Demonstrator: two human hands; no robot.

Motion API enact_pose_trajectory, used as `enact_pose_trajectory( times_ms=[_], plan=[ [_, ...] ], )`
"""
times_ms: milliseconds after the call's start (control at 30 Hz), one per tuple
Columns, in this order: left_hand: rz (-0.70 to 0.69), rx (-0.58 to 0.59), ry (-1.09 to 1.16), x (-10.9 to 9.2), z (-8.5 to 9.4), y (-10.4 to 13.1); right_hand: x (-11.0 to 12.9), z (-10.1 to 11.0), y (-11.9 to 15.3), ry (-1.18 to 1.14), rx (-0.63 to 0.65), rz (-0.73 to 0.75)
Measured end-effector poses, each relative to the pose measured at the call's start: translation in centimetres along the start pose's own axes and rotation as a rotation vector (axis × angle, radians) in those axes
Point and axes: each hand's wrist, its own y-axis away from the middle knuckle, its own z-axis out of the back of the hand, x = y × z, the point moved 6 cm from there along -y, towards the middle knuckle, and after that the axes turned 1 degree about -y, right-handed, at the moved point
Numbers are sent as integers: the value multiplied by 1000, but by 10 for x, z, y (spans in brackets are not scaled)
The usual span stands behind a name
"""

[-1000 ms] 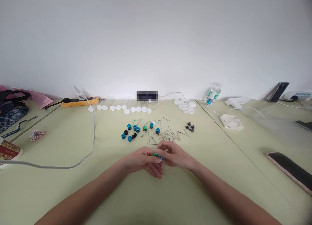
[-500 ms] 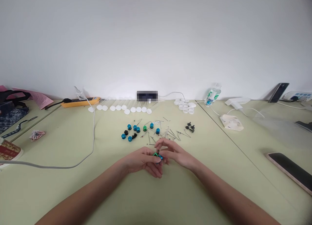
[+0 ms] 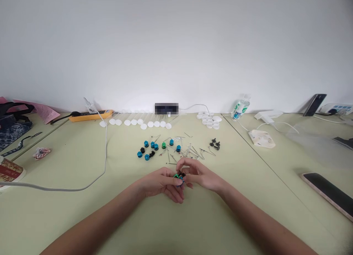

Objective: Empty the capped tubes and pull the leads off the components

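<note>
Near the table's middle, my left hand (image 3: 164,183) is closed on a small green and blue metal part (image 3: 178,178), pinched between thumb and fingers. My right hand (image 3: 199,175) meets it from the right, thumb and fingertips closing on a small black piece (image 3: 184,174) against that part. The fingers cover much of both pieces, so how they join is hidden. Just beyond my hands lie several blue metal caps (image 3: 156,147), a green cap (image 3: 163,145), black caps (image 3: 142,150) and scattered thin metal pins (image 3: 194,151).
Black knobs (image 3: 217,147) sit right of the pins. White round discs (image 3: 156,124) and stacked clear-white discs (image 3: 208,119) lie along the wall. A white cable (image 3: 105,152) runs at left from an orange power strip (image 3: 91,115). A bottle (image 3: 241,107) and a phone (image 3: 329,194) are at right.
My right hand's fingers have shifted slightly and curled more, and more of the black piece shows beside the green and blue part. My left hand stays nearly in place.
</note>
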Motion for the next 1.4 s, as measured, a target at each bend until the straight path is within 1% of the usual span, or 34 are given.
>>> enact_pose_trajectory(
  times_ms=[133, 200, 267, 367, 433, 500, 567, 700, 767, 833, 967, 1033, 1100, 1200, 1267, 1333, 1400],
  plan=[
    [9, -4, 3, 1, -1, 0, -3, 1, 0, 16, 10, -46],
    [14, 3, 3, 1, -1, 0, -2, 0, 0, 13, 38, -27],
    [14, 5, -2, 1, -1, 1, 1, 1, 1, -15, 28, 11],
    [12, 5, -3, 0, -1, 1, 0, 1, 1, 6, 4, -17],
    [13, 6, 1, 0, -1, 1, 0, 0, 1, 21, 17, -29],
    [10, 7, 4, 0, 0, 1, 2, -1, 1, -9, 25, 16],
    [4, 4, 6, 0, 0, 0, 4, 1, 1, -43, 3, 46],
    [10, 14, 11, 1, 0, 0, -3, 3, 0, 8, 5, -16],
    [12, 19, 12, 1, -1, 0, -2, 2, 0, 5, 24, 7],
    [8, 12, 10, 0, 0, 0, 0, 3, 0, -29, 14, 35],
    [16, 4, 6, 0, 1, 0, -4, 4, 0, 28, 0, -11],
    [20, 10, 8, 1, 0, 0, -2, 2, 0, 40, 25, 7],
    [16, 8, 9, 1, 1, 0, 1, 2, 0, 3, 23, 35],
    [17, 10, 11, 1, 0, 0, 0, 2, 0, 3, -1, -9],
    [25, 21, 14, 2, 0, 0, -1, 1, 1, 17, 5, -24],
    [23, 28, 16, 2, -1, 0, 2, 0, 1, 0, 15, 18],
    [14, 28, 16, 2, -1, 0, 3, 2, 1, -29, -10, 45]
  ],
)
